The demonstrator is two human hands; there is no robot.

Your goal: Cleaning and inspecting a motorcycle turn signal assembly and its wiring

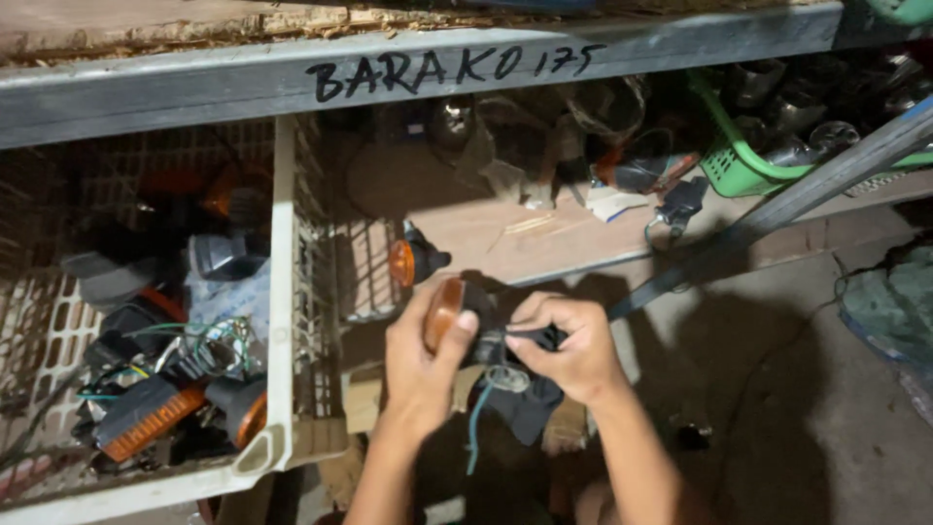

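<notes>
The turn-signal lamp [457, 313] sits between both hands, in front of the shelf edge [583, 262], its amber lens pointing left and its black stalk and wires running right. The left hand [420, 360] is closed around the lens end, thumb on top; the right hand [573, 340] pinches the black stalk end, touching it, equally near, and a green wire [476, 433] hangs below

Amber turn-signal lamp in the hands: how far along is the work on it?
Done: many similar lamps lie in the white plastic crate. In hand: the left hand holds the amber-lensed black turn-signal lamp while the right hand grips its black body. Left: one more amber lamp waits on the wooden shelf.
</notes>
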